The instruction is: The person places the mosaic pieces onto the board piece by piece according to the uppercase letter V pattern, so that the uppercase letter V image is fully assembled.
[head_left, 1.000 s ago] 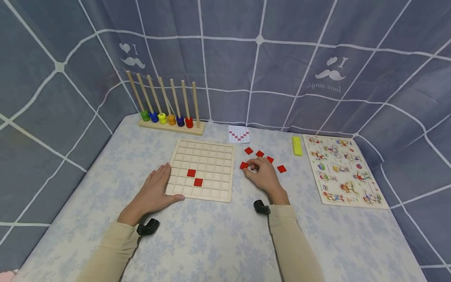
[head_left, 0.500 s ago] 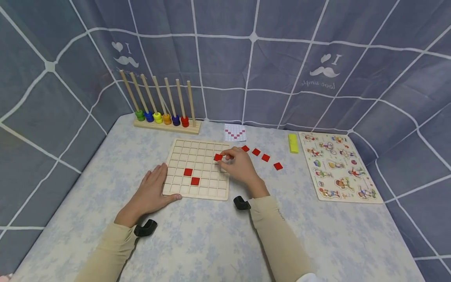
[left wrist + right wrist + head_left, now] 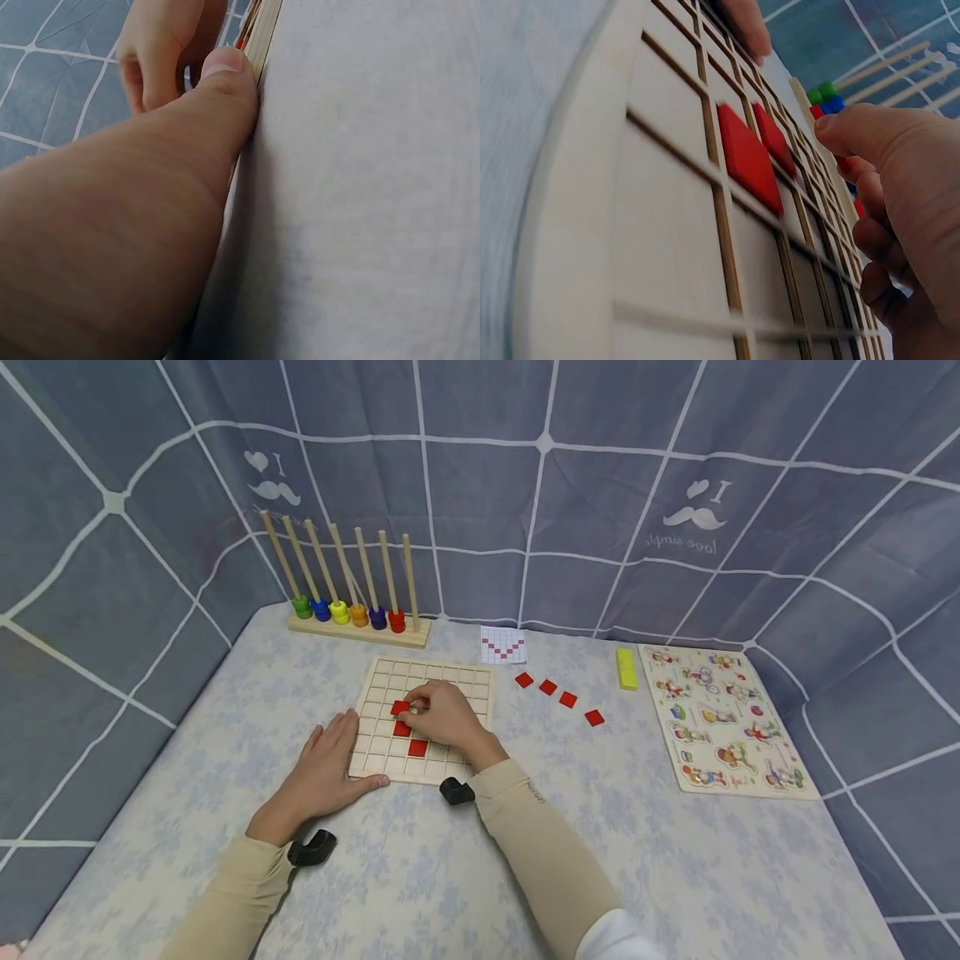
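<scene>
Your right hand (image 3: 446, 714) pinches a red tile (image 3: 400, 707) over the board (image 3: 390, 673); your left hand (image 3: 322, 770), fingers straight, touches the board's edge.

We count seven red tiles (image 3: 417, 748): one in the right hand (image 3: 444, 714), two beside that grip, four right of it; one grid board (image 3: 390, 678) under it; beyond, one rack (image 3: 360, 633), seven rods (image 3: 410, 585), six bead stacks (image 3: 302, 607), one card (image 3: 503, 645); farther right, one yellow block (image 3: 627, 669), one puzzle board (image 3: 753, 787).

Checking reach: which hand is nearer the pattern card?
Right: the right hand is left of and in front of the pattern card; the left hand lies farther that way.
</scene>
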{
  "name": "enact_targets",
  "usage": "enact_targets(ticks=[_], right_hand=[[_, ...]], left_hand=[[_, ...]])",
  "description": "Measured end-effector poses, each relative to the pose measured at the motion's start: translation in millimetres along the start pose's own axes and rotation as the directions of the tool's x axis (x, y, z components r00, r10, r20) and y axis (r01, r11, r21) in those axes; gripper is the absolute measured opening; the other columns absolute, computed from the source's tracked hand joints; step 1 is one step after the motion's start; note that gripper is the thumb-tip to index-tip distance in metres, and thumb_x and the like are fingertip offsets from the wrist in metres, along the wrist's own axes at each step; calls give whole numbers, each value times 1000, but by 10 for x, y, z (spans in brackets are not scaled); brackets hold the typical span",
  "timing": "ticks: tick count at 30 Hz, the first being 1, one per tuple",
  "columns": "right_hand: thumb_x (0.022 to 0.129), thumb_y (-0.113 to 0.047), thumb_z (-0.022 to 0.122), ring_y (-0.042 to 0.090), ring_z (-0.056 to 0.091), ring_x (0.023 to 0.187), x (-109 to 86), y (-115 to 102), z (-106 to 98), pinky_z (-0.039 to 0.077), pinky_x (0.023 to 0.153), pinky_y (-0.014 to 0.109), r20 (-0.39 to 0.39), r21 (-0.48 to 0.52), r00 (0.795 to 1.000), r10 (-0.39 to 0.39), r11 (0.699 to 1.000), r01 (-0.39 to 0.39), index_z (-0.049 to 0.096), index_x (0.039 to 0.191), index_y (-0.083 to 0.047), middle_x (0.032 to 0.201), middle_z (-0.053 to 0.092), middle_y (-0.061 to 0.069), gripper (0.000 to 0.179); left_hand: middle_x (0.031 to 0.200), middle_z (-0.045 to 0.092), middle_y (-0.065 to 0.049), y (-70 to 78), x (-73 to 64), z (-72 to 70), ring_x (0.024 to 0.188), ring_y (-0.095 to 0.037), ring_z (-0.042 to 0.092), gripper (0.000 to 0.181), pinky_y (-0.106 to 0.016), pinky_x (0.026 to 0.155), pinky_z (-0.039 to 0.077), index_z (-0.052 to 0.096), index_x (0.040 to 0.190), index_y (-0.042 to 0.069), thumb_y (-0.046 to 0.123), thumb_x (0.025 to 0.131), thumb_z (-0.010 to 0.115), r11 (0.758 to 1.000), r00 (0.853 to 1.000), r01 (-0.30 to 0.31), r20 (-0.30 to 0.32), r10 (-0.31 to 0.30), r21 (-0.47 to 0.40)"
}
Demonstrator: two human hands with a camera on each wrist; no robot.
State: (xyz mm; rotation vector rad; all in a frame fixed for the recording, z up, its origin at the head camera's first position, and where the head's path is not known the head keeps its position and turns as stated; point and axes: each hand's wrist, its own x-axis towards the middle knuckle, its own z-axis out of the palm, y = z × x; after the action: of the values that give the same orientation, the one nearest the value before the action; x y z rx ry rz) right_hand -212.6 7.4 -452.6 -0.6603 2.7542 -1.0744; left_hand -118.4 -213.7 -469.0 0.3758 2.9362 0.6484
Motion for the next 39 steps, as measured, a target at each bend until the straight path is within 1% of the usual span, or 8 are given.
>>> enact_targets(ticks=[6, 8, 11, 16, 21, 33, 36, 39], right_hand=[[94, -32, 72, 9, 53, 83, 102, -146, 106, 49, 83, 21, 12, -142, 1000, 2, 990, 0, 76, 107, -14, 77, 56, -8, 23], [93, -31, 71, 8, 53, 81, 121, -170, 140, 48, 79, 21, 19, -193, 1000, 8, 981, -5, 76, 107, -14, 74, 56, -9, 22], [93, -29, 71, 8, 51, 75, 130, -197, 182, 45, 70, 18, 28, -219, 999, 32, 975, -25, 76, 110, -14, 75, 55, -8, 23], [92, -28, 72, 9, 50, 73, 128, -229, 230, 38, 58, 17, 18, -218, 999, 49, 975, -44, 77, 114, -13, 82, 58, -5, 27], [91, -26, 72, 10, 51, 75, 121, -251, 241, 39, 59, 18, -26, -234, 999, 41, 971, -46, 78, 113, -12, 85, 59, -3, 27], [96, -26, 69, 10, 51, 71, 92, -282, 230, 41, 61, 20, 8, -191, 997, 82, 978, -79, 76, 119, -11, 90, 60, 0, 28], [97, -26, 68, 9, 50, 67, 94, -314, 216, 41, 62, 19, 8, -176, 995, 102, 979, -99, 77, 119, -12, 87, 60, -2, 28], [97, -24, 68, 8, 50, 58, 96, -353, 215, 41, 58, 18, 14, -161, 992, 129, 979, -125, 77, 121, -12, 75, 63, -4, 28]], left_hand=[[168, 15, -28, -11, 11, 20, 156, -47, 14, 118, -65, 125, 9, 12, 160, -9, 62, 87, 72, 1000, 1000, -6, -14, 6, 3], [168, 15, -28, -15, 7, 28, 156, -47, 14, 118, -65, 125, 9, 12, 160, -9, 62, 86, 72, 1000, 1000, -8, -17, 8, 2], [168, 15, -28, -20, 0, 44, 156, -47, 14, 119, -65, 125, 10, 12, 161, -8, 63, 86, 72, 1000, 1000, -9, -13, 9, 0], [169, 14, -28, -37, -4, 56, 156, -46, 13, 119, -65, 125, 9, 12, 161, -8, 64, 86, 71, 1000, 1000, -7, -12, 7, 2], [169, 14, -28, -40, 11, 56, 156, -47, 13, 119, -65, 125, 9, 12, 161, -7, 65, 86, 70, 1000, 1000, -13, -21, 13, 0], [168, 16, -28, -27, -17, 50, 156, -47, 14, 119, -65, 125, 10, 14, 160, -9, 63, 86, 72, 1000, 1000, -4, -14, 4, 7], [168, 15, -28, -25, -8, 31, 156, -46, 14, 119, -65, 125, 10, 13, 160, -8, 64, 86, 71, 1000, 1000, -2, -10, 2, 17], [168, 16, -28, -28, -10, 28, 156, -47, 14, 119, -65, 125, 10, 13, 160, -8, 64, 87, 71, 1000, 1000, -3, -7, 3, 17]])
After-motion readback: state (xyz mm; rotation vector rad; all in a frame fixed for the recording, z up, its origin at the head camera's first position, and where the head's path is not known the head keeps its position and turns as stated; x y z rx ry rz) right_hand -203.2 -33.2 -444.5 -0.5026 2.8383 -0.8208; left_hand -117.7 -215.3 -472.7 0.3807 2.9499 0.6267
